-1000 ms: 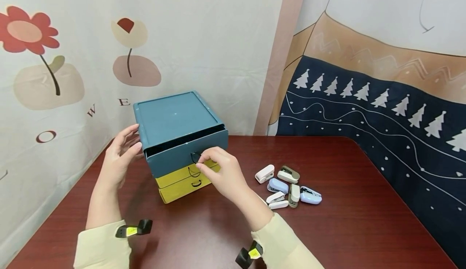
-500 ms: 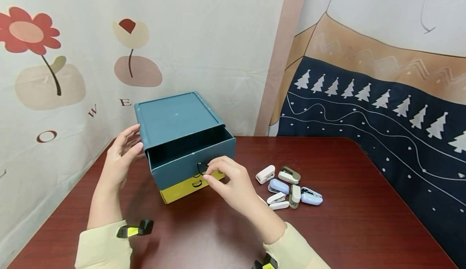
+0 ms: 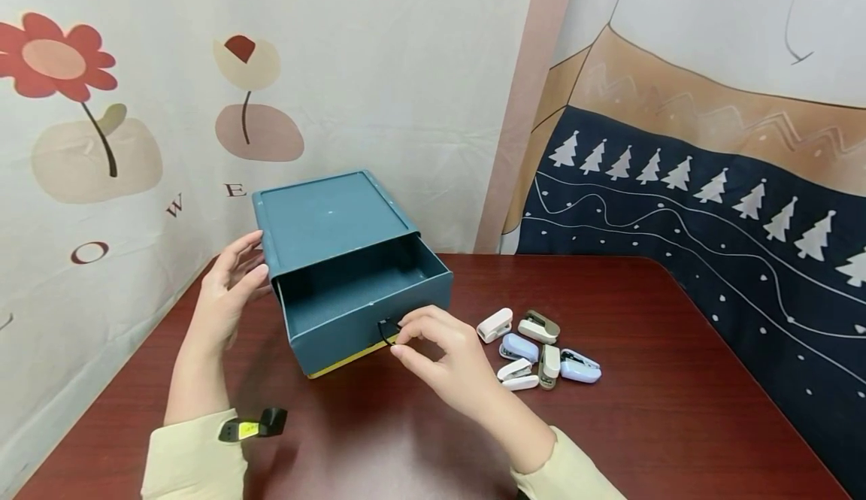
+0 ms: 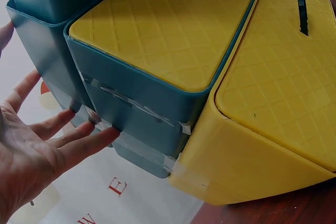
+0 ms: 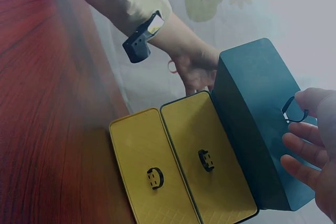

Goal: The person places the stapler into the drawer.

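Note:
A small drawer cabinet [image 3: 331,218] with a blue top stands on the table. Its blue top drawer [image 3: 368,316] is pulled well out, and the visible inside holds nothing. My right hand [image 3: 443,353] pinches the drawer's black loop handle [image 5: 288,109] between thumb and fingers. Against the cabinet's left side rests my left hand [image 3: 226,286]; in the left wrist view its fingers are spread and extended, fingertips touching the blue side wall [image 4: 105,98]. Two yellow drawers [image 5: 157,161] below are closed, each with a black handle.
Several mini staplers [image 3: 519,347], white, light blue and grey-brown, lie grouped right of the cabinet, close to my right hand. The dark red table [image 3: 649,410] meets printed cloth hangings [image 3: 406,94] behind and at the sides.
The top drawer has slid from slightly ajar to far out toward me. My right hand has moved forward and right with the handle; my left hand has stayed at the cabinet's side.

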### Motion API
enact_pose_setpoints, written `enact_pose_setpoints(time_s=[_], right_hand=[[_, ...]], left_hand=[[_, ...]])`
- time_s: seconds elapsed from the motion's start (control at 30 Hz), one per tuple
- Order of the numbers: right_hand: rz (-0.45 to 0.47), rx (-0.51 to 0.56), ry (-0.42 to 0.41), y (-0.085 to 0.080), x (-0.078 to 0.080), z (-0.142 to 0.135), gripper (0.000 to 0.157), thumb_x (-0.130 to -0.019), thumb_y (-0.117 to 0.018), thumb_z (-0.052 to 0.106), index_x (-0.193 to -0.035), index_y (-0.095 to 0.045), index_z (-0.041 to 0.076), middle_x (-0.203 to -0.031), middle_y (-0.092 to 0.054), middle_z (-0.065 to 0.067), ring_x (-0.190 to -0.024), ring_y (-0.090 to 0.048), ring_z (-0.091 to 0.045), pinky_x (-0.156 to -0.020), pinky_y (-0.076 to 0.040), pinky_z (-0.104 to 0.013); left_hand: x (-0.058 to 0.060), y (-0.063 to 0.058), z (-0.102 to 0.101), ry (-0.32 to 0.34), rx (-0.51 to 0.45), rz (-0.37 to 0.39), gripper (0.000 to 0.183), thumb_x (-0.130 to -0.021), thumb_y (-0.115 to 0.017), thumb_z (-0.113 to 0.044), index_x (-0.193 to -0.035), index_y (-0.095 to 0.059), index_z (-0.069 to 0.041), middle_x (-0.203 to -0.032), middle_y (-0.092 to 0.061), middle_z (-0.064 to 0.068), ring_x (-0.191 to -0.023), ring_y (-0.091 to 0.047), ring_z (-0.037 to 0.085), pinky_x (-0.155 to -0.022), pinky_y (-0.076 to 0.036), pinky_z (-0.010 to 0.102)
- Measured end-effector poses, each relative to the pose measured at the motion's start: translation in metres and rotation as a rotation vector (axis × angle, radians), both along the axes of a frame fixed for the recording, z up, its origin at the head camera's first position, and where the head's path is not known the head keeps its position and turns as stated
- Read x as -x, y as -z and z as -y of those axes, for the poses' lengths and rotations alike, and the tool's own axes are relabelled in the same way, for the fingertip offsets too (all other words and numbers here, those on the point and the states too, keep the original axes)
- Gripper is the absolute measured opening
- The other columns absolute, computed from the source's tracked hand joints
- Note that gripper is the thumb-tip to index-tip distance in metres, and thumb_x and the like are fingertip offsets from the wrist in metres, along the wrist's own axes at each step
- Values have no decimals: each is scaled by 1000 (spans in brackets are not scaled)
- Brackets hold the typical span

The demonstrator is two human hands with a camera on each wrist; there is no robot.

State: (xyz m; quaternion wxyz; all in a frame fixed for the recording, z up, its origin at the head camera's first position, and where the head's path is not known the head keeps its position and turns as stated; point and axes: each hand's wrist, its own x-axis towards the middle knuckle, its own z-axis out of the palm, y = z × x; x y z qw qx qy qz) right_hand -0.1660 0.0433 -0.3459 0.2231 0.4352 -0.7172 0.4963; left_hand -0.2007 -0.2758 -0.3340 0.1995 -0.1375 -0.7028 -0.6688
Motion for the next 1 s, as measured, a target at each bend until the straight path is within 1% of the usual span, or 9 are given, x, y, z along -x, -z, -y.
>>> enact_pose_setpoints(time_s=[0.1,0.27,0.33,0.37,0.5,0.6,0.73,0.83,1.0], right_hand=[[-21,-3,2,1,-3,-4,3,-89,-70,14,-90,-67,13,-99,-63,0,-97,-58,-12,-77,-51,-27],[-48,-12,12,2,-8,-10,7,-86,-72,9,-89,-67,14,-98,-63,0,-94,-59,-12,-77,-50,-25],[-45,-18,14,2,-11,-12,2,-88,-70,13,-88,-68,14,-98,-63,1,-94,-59,-12,-76,-50,-26],[-42,-22,14,2,-12,-13,3,-90,-69,16,-88,-68,14,-98,-63,1,-94,-59,-12,-75,-51,-25],[-40,-34,15,2,-17,-17,15,-94,-63,27,-87,-68,15,-98,-63,3,-94,-59,-11,-73,-49,-23],[-51,-35,18,2,-20,-19,16,-94,-62,28,-86,-68,15,-98,-63,3,-94,-59,-11,-72,-47,-20],[-59,-38,14,3,-23,-21,18,-94,-62,28,-85,-68,14,-99,-63,3,-93,-59,-11,-71,-49,-23],[-57,-37,5,4,-25,-23,17,-94,-62,27,-85,-67,14,-99,-63,2,-93,-59,-11,-73,-49,-24],[-47,-38,1,5,-26,-25,15,-94,-62,27,-86,-67,15,-100,-63,0,-94,-59,-12,-78,-49,-22]], left_hand=[[0,0,0,5,-6,0,49,-97,-52,-7,-144,-43,-13,-132,-44,3,-119,-44,17,-79,-47,17],[0,0,0,3,-8,-2,49,-97,-52,-7,-144,-43,-13,-132,-45,3,-119,-44,17,-79,-48,17],[0,0,0,0,-2,-3,49,-97,-52,-7,-144,-43,-13,-131,-45,3,-119,-44,17,-79,-47,17],[0,0,0,-2,1,-3,49,-97,-52,-8,-144,-43,-13,-131,-45,3,-119,-44,17,-79,-47,17],[0,0,0,-5,4,-6,49,-97,-52,-7,-144,-43,-13,-131,-45,4,-118,-45,17,-79,-48,17],[-1,0,0,-3,2,-9,49,-97,-52,-7,-144,-44,-12,-131,-46,4,-118,-45,16,-79,-48,17],[-1,0,0,-6,5,-8,49,-96,-52,-7,-144,-43,-12,-131,-45,4,-118,-45,17,-79,-48,18],[-1,0,0,-9,11,-2,49,-97,-52,-8,-144,-43,-13,-132,-45,4,-118,-44,17,-80,-48,18],[-1,-1,0,-17,21,8,50,-97,-52,-9,-145,-42,-13,-133,-44,4,-119,-44,18,-80,-48,18]])
